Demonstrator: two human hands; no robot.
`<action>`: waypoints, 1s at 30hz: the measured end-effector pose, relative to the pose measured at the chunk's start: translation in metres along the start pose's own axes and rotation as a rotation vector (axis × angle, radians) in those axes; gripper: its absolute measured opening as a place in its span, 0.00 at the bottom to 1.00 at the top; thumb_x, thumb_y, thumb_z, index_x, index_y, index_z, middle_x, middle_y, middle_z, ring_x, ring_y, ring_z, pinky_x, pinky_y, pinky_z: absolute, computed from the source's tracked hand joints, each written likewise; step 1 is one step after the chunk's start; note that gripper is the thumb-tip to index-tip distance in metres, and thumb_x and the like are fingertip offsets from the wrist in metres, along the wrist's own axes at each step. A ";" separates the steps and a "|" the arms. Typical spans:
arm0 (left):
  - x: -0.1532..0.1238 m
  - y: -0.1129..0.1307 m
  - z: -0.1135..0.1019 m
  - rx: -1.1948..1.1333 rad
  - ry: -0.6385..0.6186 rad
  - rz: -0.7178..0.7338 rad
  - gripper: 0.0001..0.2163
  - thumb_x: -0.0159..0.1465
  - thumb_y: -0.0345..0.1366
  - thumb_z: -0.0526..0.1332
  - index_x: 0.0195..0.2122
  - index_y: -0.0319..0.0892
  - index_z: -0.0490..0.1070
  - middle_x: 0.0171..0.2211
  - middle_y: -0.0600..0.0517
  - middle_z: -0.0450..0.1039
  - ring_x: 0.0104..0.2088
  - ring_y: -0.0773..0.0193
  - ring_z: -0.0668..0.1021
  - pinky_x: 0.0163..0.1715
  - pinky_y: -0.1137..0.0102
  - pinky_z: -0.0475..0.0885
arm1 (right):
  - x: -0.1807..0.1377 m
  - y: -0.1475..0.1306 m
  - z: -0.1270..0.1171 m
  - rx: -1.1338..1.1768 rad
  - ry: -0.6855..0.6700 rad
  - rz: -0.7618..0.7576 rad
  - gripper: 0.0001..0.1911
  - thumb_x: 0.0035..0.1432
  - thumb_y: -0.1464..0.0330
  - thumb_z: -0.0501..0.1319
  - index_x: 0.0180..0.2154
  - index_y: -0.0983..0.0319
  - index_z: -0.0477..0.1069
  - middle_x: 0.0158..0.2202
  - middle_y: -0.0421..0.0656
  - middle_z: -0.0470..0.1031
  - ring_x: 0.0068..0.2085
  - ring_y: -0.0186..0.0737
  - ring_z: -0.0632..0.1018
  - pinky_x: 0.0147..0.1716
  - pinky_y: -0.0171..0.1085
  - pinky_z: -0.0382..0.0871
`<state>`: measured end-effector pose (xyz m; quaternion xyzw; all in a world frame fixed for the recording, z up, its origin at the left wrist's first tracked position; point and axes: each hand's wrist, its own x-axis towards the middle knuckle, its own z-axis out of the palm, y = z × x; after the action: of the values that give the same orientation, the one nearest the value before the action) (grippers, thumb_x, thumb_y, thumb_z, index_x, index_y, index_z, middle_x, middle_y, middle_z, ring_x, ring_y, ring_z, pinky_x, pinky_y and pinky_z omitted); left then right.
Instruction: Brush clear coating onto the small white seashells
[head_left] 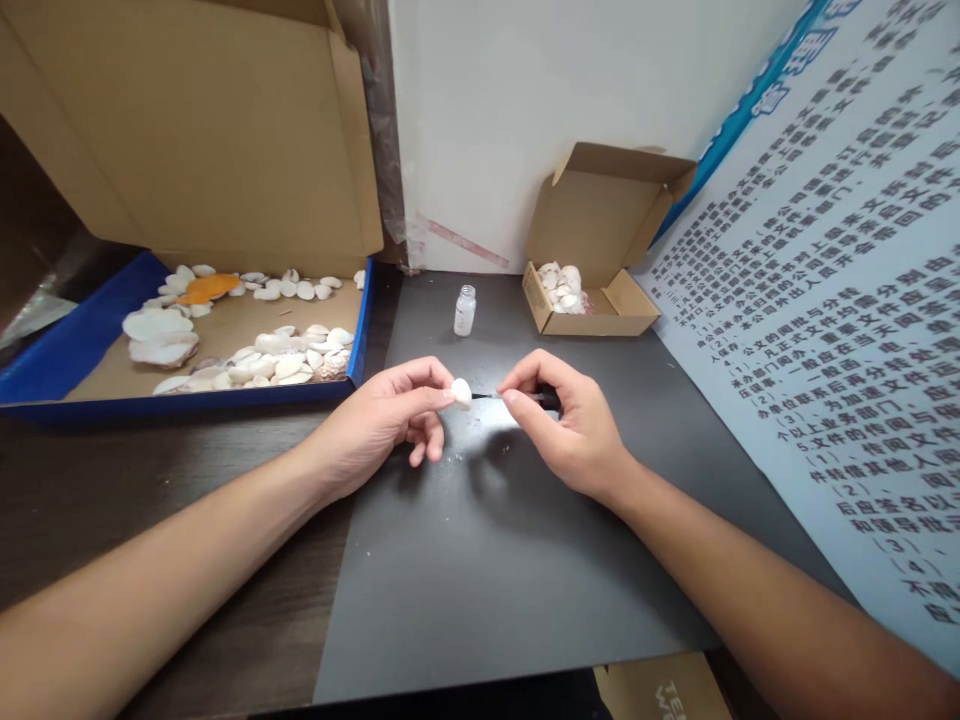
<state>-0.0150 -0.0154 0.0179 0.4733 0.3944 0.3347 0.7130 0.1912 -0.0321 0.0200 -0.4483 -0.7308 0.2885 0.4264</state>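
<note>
Between the thumb and fingers of my left hand [405, 405] is a small white seashell [461, 392], held above the grey mat. My right hand [562, 415] pinches a thin brush [487, 396] with a dark end partly hidden in the palm. The brush's dark tip points left and meets the shell's right edge, or comes very close to it; I cannot tell which. Behind both hands a small whitish bottle [465, 312] stands upright with its threaded neck uncovered.
At left, a blue-edged box [90, 365] holds many white shells [289, 355] and an orange piece [206, 289]. A small cardboard box [600, 322] with shells stands at back right. Crumbs dot the grey mat [510, 570]. A printed board [825, 300] leans on the right.
</note>
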 end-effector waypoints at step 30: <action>0.001 0.000 0.002 -0.025 0.018 -0.002 0.09 0.61 0.39 0.66 0.32 0.42 0.66 0.19 0.59 0.64 0.16 0.73 0.70 0.12 0.82 0.61 | 0.000 -0.001 0.003 -0.056 -0.006 -0.021 0.03 0.57 0.73 0.58 0.35 0.60 0.69 0.24 0.34 0.64 0.25 0.31 0.66 0.25 0.32 0.60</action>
<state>-0.0128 -0.0159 0.0178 0.4610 0.3969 0.3432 0.7157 0.1886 -0.0329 0.0194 -0.4516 -0.7444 0.2646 0.4146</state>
